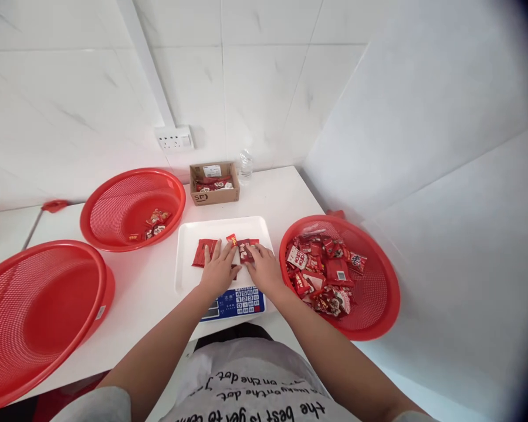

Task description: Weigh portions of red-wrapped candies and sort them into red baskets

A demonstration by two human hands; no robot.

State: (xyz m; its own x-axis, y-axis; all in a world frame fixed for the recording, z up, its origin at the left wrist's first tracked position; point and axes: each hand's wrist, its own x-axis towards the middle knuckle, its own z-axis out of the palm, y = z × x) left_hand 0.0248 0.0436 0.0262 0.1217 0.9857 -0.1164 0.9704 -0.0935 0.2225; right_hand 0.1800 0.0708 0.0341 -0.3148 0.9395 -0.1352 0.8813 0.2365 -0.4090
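A digital scale with a white tray (187, 234) stands in front of me, its blue keypad (242, 302) at the near edge. My left hand (219, 271) lies over the tray with fingers spread, its fingertips by a flat red packet (201, 253) and a small bright red packet (232, 240). To its right, my right hand (264, 271) has its thumb and fingers on a dark red snack packet (245, 251). More red wrapping shows behind those fingers. Part of another dark packet is mostly hidden between the hands.
A red basket (389, 293) on the right holds many red snack packets. Another red basket (99, 199) at back left holds several packets; a third (81, 252) stands nearer left. Behind the scale are a cardboard box (215, 196) with packets and a clear plastic bottle (246, 164), near the wall.
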